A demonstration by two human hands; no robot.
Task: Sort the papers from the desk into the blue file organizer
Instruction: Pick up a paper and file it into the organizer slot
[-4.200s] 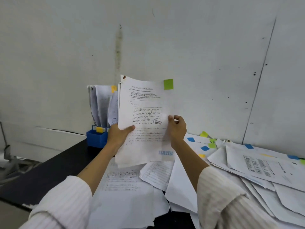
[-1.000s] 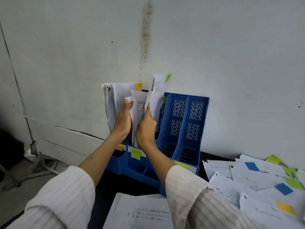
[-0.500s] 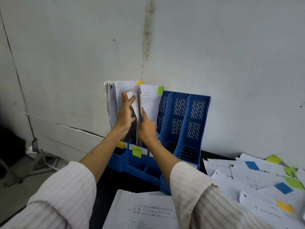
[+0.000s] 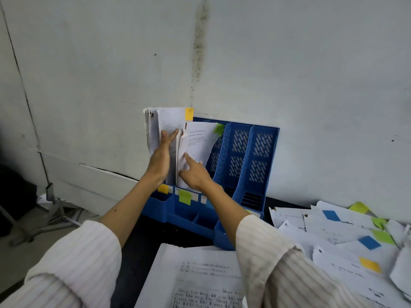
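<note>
A blue file organizer (image 4: 244, 156) stands on the dark desk against the white wall. Its left slot holds papers with a yellow tab (image 4: 169, 123). The second slot holds the sheet with the green tab (image 4: 200, 141), standing upright and slightly curled. My left hand (image 4: 161, 156) lies flat with fingers spread against the yellow-tab papers, holding them to the left. My right hand (image 4: 192, 174) rests with fingers apart on the lower front of the green-tab sheet. The two right slots hold no paper. Coloured labels (image 4: 185, 196) mark the slot fronts.
A heap of loose papers with blue, green and yellow tabs (image 4: 347, 236) covers the desk at right. A printed sheet (image 4: 200, 274) lies at the near edge between my arms. Beyond the desk's left edge are floor and a metal stand (image 4: 53, 210).
The green-tab sheet has gone from held in the air over the desk down into the second slot. My right hand has slid lower on it and loosened; my left hand still presses the left stack aside.
</note>
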